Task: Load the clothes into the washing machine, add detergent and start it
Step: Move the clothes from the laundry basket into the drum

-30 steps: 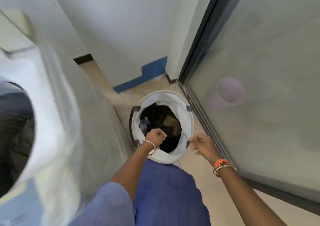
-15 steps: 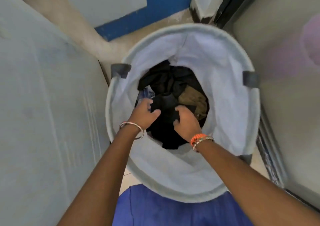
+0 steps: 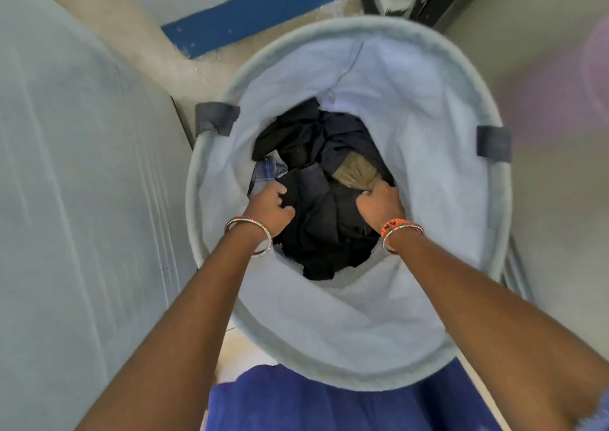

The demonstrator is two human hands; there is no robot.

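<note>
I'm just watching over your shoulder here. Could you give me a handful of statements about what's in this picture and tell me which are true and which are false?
1. Both hands are down inside the laundry basket. True.
2. The left hand rests flat on the basket's rim. False: it grips the dark clothes inside.
3. The right hand grips the clothes beside a tan garment. True.
4. The basket is empty. False: a heap of mostly dark clothes lies at its bottom.
5. Only the right wrist wears bangles. False: both wrists do.
</note>
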